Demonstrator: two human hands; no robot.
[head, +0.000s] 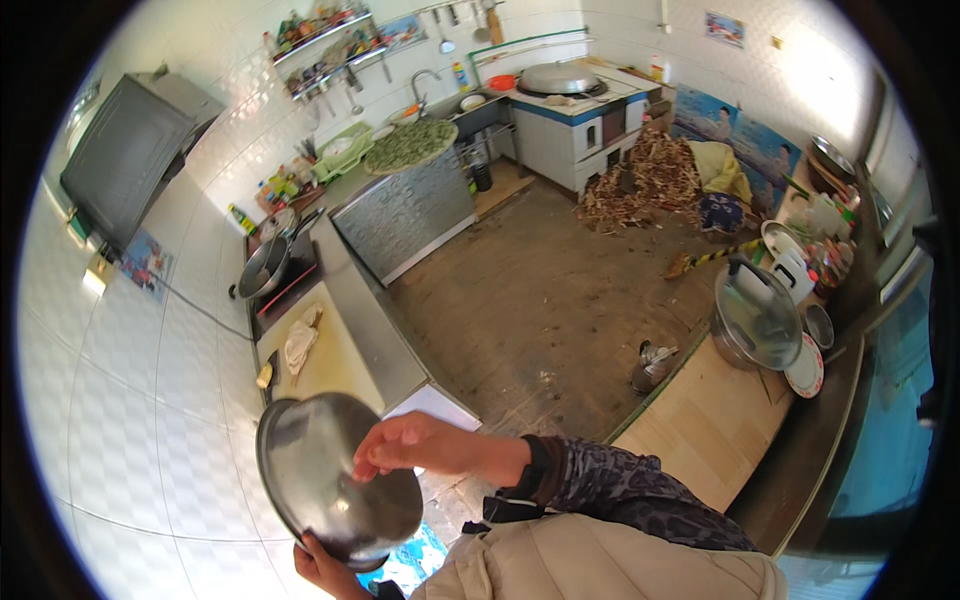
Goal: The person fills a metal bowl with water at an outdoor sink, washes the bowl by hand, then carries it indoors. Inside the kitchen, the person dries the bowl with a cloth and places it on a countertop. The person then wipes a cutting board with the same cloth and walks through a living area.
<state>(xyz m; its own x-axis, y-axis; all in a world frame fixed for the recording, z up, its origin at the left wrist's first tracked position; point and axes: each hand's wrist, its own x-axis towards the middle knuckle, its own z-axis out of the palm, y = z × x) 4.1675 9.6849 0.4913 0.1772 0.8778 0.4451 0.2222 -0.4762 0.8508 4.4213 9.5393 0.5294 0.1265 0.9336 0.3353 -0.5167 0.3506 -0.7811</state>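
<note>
A shiny stainless steel basin point(330, 465) is tilted on its side at the lower left, just past the counter's near end. My left hand point(328, 568) grips its rim from below, thumb against the metal. In front of the basin hovers my right hand point(420, 448), palm down with fingers bent and nothing in them; whether the fingertips touch the metal I cannot tell. Beyond the basin, a pale cutting board point(341, 345) lies on the counter with a crumpled whitish cloth point(301, 339) on it. At the board's left edge sits a small yellowish piece point(264, 375) beside a dark object.
A wok point(264, 271) stands on the cooktop behind the board. A range hood point(127, 157) juts from the left wall. To the right, a wooden worktop point(697, 420) carries a lidded glass-topped pot point(756, 315). A metal container point(652, 366) and kindling point(645, 184) are on the floor.
</note>
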